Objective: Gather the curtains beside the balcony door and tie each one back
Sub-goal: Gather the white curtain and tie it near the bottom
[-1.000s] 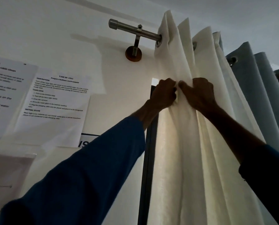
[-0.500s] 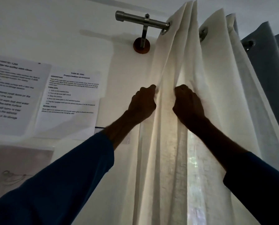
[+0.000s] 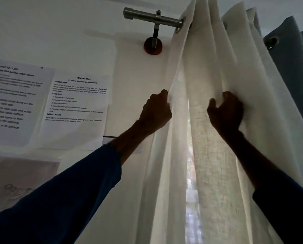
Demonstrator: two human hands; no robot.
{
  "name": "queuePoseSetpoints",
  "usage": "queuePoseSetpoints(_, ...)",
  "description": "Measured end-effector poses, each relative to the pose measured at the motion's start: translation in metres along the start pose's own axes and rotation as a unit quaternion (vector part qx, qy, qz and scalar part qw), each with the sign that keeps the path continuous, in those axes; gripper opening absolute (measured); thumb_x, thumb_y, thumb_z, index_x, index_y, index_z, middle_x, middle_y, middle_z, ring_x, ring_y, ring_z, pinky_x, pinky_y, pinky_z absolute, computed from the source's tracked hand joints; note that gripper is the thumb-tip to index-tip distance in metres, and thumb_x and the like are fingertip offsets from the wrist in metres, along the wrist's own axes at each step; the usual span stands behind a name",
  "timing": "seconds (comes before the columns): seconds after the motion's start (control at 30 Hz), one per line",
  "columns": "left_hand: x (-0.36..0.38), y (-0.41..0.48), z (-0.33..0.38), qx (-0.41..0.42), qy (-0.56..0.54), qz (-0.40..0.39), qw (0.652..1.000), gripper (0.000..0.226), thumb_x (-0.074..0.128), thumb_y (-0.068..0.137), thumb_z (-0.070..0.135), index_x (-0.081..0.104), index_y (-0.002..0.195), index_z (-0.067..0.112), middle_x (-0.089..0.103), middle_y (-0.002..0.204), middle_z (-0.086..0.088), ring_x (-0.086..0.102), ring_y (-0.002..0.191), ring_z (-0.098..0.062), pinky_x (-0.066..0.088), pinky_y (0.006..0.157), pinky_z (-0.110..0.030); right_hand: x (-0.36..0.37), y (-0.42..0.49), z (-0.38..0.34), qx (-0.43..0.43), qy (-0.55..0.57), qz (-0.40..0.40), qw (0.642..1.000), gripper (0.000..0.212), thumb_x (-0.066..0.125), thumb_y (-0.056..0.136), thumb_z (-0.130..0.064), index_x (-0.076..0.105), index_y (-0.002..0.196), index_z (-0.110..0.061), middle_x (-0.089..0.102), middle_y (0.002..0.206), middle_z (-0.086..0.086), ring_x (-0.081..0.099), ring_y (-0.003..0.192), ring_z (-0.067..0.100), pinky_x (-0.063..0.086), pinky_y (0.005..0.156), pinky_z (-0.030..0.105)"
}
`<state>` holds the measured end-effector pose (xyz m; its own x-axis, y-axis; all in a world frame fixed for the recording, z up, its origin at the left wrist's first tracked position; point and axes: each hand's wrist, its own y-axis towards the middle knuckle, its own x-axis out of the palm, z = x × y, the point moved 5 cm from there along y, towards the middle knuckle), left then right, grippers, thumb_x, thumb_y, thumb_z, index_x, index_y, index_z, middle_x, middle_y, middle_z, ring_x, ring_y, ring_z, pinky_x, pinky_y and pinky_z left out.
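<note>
**White curtain** (image 3: 208,59): hangs by eyelets from the rod (image 3: 147,15) and fills the centre and right of my view. Its long axis is vertical, with folds running top to bottom. It is backlit, and a narrow slit of daylight (image 3: 189,155) shows between two folds.

**Left hand** (image 3: 156,111): raised at the curtain's left edge. The fingers are curled and, as far as I can make out against the light, pinch that edge.

**Right hand** (image 3: 225,113): level with the left hand and well apart from it, further right. The fingers are curled into a fold with the thumb standing off. I read this as a grip on the cloth.

**Relation that matters:** a span of cloth lies spread between the two hands. The rest of the white folds lie right of the right hand, toward the grey curtain (image 3: 291,55). I judge that gathering must run sideways, across the curtain's long axis. The left hand is nearer the free edge, and the right hand is nearer the loose folds.

**Grey curtain:** far right, partly behind the white one, with one eyelet showing. Neither hand touches it.

**Fixtures:** the bracket (image 3: 153,46) carries the rod. Printed sheets (image 3: 76,103) are stuck to the wall on the left.

**Tie-back:** none in view. Both curtains hang loose, so I judge the tying not yet begun.
</note>
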<state>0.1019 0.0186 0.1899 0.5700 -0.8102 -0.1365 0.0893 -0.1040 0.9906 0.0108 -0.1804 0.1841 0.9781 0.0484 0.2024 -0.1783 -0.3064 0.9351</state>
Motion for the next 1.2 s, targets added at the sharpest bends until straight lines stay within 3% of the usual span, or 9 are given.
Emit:
queuePoseSetpoints(0.1, -0.008, 0.014, 0.007, 0.006, -0.016, 0.054, 0.998, 0.021, 0.053, 0.097, 0.017, 0.05, 0.113, 0.003, 0.065, 0.09, -0.015, 0.062, 0.076, -0.029, 0.053, 0.065, -0.039, 0.003, -0.001, -0.041, -0.017, 0.044, -0.007, 0.999, 0.055, 0.056, 0.102, -0.035, 0.047, 0.144, -0.002, 0.056, 0.141, 0.019, 0.048, 0.133, 0.038, 0.031, 0.111, 0.041)
queuePoseSetpoints(0.2, -0.024, 0.027, 0.011, 0.029, -0.058, 0.125, 0.99, 0.035, 0.059, 0.099, 0.021, 0.051, 0.128, 0.003, 0.069, 0.108, -0.012, 0.071, 0.096, -0.026, 0.061, 0.081, -0.04, 0.006, -0.001, -0.077, -0.086, 0.087, 0.033, 0.992, 0.048, 0.056, 0.102, -0.026, 0.05, 0.144, -0.002, 0.058, 0.14, 0.018, 0.051, 0.132, 0.035, 0.034, 0.112, 0.04)
queuePoseSetpoints(0.33, -0.04, 0.026, 0.014, 0.097, -0.077, 0.172, 0.977, 0.053, 0.064, 0.096, 0.016, 0.039, 0.142, 0.01, 0.068, 0.115, -0.009, 0.069, 0.102, -0.02, 0.059, 0.086, -0.033, 0.011, -0.014, -0.119, -0.188, 0.12, 0.045, 0.974, 0.015, 0.056, 0.099, -0.011, 0.069, 0.103, -0.004, 0.072, 0.093, 0.01, 0.061, 0.08, 0.016, 0.053, 0.078, 0.027)
queuePoseSetpoints(0.4, -0.038, 0.024, 0.008, 0.133, -0.049, 0.151, 0.978, 0.054, 0.064, 0.096, 0.017, 0.039, 0.144, 0.012, 0.068, 0.106, -0.005, 0.069, 0.093, -0.017, 0.06, 0.081, -0.032, 0.019, -0.024, -0.129, -0.21, 0.107, 0.01, 0.972, 0.016, 0.055, 0.098, -0.004, 0.064, 0.087, -0.01, 0.061, 0.075, 0.003, 0.051, 0.067, 0.01, 0.036, 0.059, 0.013)
queuePoseSetpoints(0.47, -0.037, 0.021, -0.003, 0.144, -0.01, 0.138, 0.98, 0.041, 0.066, 0.095, 0.015, 0.051, 0.132, 0.008, 0.069, 0.098, -0.006, 0.07, 0.085, -0.018, 0.061, 0.074, -0.037, 0.028, -0.036, -0.128, -0.221, 0.087, -0.004, 0.971, 0.017, 0.055, 0.095, 0.003, 0.065, 0.085, -0.007, 0.06, 0.07, 0.006, 0.047, 0.061, 0.013, 0.026, 0.054, 0.018)
queuePoseSetpoints(0.63, -0.033, 0.008, -0.018, 0.104, -0.026, 0.07, 0.992, 0.017, 0.071, 0.088, 0.007, 0.071, 0.104, 0.002, 0.075, 0.097, -0.012, 0.072, 0.087, -0.026, 0.061, 0.08, -0.039, 0.041, -0.05, -0.106, -0.242, 0.055, -0.017, 0.969, 0.013, 0.059, 0.093, 0.001, 0.064, 0.085, -0.008, 0.062, 0.071, 0.006, 0.057, 0.062, 0.027, 0.032, 0.057, 0.029)
queuePoseSetpoints(0.97, -0.019, 0.006, 0.01, 0.04, -0.061, 0.057, 0.996, 0.024, 0.057, 0.088, 0.002, 0.065, 0.066, -0.003, 0.064, 0.061, -0.01, 0.052, 0.05, -0.008, 0.045, 0.055, -0.024, 0.039, -0.064, -0.081, -0.282, 0.01, -0.037, 0.959, 0.025, 0.054, 0.087, 0.003, 0.069, 0.106, -0.004, 0.07, 0.093, 0.012, 0.065, 0.076, 0.038, 0.042, 0.058, 0.033)
queuePoseSetpoints(1.1, -0.012, 0.003, 0.016, -0.038, -0.113, 0.096, 0.988, 0.038, 0.058, 0.095, 0.02, 0.066, 0.066, -0.002, 0.062, 0.057, -0.008, 0.054, 0.048, -0.01, 0.041, 0.054, -0.02, 0.033, -0.07, -0.075, -0.312, -0.016, -0.025, 0.95, 0.021, 0.052, 0.086, 0.0, 0.07, 0.097, 0.0, 0.071, 0.09, 0.015, 0.064, 0.067, 0.039, 0.036, 0.054, 0.03)
queuePoseSetpoints(1.2, -0.01, 0.004, 0.024, -0.045, -0.108, 0.096, 0.989, 0.036, 0.069, 0.09, 0.034, 0.073, 0.077, 0.0, 0.07, 0.068, -0.007, 0.066, 0.061, -0.015, 0.056, 0.062, -0.026, 0.027, -0.075, -0.072, -0.325, -0.054, -0.014, 0.944, 0.015, 0.067, 0.074, 0.01, 0.069, 0.085, 0.0, 0.067, 0.077, 0.013, 0.06, 0.058, 0.033, 0.027, 0.052, 0.026)
